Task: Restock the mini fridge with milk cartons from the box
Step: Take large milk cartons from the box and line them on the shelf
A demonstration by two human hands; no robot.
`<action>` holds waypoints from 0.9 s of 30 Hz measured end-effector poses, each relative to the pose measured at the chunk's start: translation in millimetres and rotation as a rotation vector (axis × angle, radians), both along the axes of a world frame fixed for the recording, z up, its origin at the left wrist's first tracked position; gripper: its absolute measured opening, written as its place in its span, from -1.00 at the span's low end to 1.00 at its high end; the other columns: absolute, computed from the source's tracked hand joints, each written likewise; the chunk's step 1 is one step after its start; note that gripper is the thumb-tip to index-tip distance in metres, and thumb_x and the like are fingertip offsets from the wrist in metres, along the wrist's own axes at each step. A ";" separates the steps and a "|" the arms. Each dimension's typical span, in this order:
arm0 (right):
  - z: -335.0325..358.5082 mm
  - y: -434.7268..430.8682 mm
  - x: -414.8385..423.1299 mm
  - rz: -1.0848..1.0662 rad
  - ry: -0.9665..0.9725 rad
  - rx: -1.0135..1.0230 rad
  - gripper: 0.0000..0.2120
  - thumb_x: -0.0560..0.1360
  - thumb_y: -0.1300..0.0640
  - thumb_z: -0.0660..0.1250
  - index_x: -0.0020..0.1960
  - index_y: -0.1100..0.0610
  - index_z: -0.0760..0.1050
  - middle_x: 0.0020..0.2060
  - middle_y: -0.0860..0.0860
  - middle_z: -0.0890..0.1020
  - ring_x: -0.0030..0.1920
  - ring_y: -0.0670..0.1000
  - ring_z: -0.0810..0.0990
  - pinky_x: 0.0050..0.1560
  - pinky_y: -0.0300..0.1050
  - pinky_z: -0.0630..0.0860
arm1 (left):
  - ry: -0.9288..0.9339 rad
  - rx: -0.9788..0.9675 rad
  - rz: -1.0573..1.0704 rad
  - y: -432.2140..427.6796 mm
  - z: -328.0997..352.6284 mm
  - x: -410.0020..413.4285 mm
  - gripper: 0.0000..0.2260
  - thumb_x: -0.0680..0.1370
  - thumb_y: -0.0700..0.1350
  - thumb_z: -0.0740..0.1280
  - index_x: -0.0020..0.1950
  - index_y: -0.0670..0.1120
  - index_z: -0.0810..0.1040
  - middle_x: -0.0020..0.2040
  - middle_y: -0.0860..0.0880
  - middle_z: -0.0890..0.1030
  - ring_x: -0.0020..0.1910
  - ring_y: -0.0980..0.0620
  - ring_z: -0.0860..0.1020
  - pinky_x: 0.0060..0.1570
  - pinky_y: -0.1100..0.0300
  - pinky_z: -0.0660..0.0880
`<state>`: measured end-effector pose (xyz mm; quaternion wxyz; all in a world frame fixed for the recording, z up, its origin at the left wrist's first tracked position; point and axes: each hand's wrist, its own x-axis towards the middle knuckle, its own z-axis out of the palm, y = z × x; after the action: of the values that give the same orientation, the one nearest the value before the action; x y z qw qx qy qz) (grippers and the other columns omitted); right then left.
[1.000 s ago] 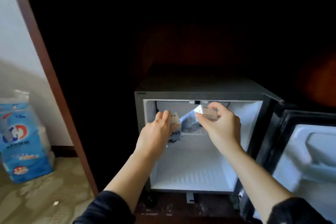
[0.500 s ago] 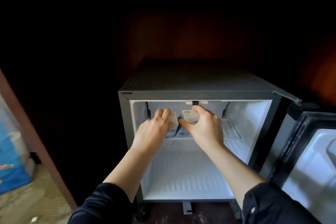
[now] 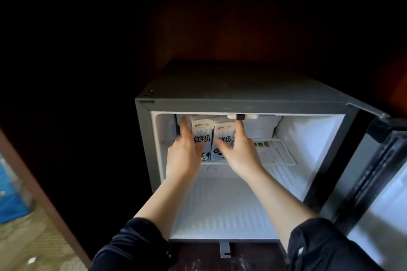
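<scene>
Open mini fridge (image 3: pixel 242 99) in a dark cupboard (image 3: pixel 220 28), door (image 3: pixel 374 182) swung out to the right. Up on the white wire shelf (image 3: pixel 277 152), at its left end: left milk carton (image 3: pixel 201 136) and right milk carton (image 3: pixel 223 136), both upright, side by side, touching each other. Left milk carton close to the left wall of the fridge. Blue and white fronts with a little cow picture, facing out. Left hand (image 3: pixel 185 152) wide and flat, fingers straight, laid along the left side of the left milk carton, thumb over its front. Right hand (image 3: pixel 240 152) wide and flat too, fingers pointing up along the right side of the right milk carton, thumb across its front. Both hands only touching, not gripping. Dark sleeves (image 3: pixel 132 248) on both arms. Far left, on the patterned floor (image 3: pixel 33 246), a blurry blue pack (image 3: pixel 11 204).
</scene>
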<state>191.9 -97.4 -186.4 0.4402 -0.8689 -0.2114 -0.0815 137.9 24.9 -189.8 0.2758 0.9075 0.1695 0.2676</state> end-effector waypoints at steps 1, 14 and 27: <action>-5.1 1.9 3.1 -0.019 0.005 0.006 -0.48 0.51 -0.01 0.32 0.39 0.05 0.23 -0.25 -0.05 0.53 -0.32 -0.04 0.47 -0.34 -0.17 0.38 | 0.022 -0.015 0.012 0.7 -4.6 1.0 -0.47 0.57 -0.13 0.24 0.48 -0.07 0.09 0.14 -0.14 0.58 0.03 -0.22 0.59 -0.06 0.00 0.50; -43.0 15.7 24.1 -0.081 0.023 0.075 -0.84 0.48 0.14 0.38 0.05 0.15 0.59 -0.09 0.03 0.70 -0.10 0.06 0.64 -0.19 -0.19 0.45 | -0.039 -0.148 0.060 4.8 -38.3 17.8 -0.78 0.57 -0.22 0.21 0.21 -0.13 0.37 0.08 -0.14 0.61 0.07 -0.21 0.57 -0.03 0.02 0.52; -59.6 28.5 52.9 -0.294 -0.088 -0.086 -0.79 0.51 -0.07 0.30 0.01 0.03 0.59 -0.07 -0.03 0.70 -0.03 0.13 0.63 -0.17 -0.09 0.52 | 0.011 -0.132 0.203 11.1 -48.3 57.3 -0.80 0.59 -0.16 0.17 0.21 -0.14 0.37 0.03 -0.18 0.58 0.04 -0.25 0.55 -0.13 0.01 0.45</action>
<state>244.8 -68.9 -246.1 0.3760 -0.9042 -0.1041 -0.1740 195.2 35.9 -238.1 0.3054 0.8670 0.2792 0.2776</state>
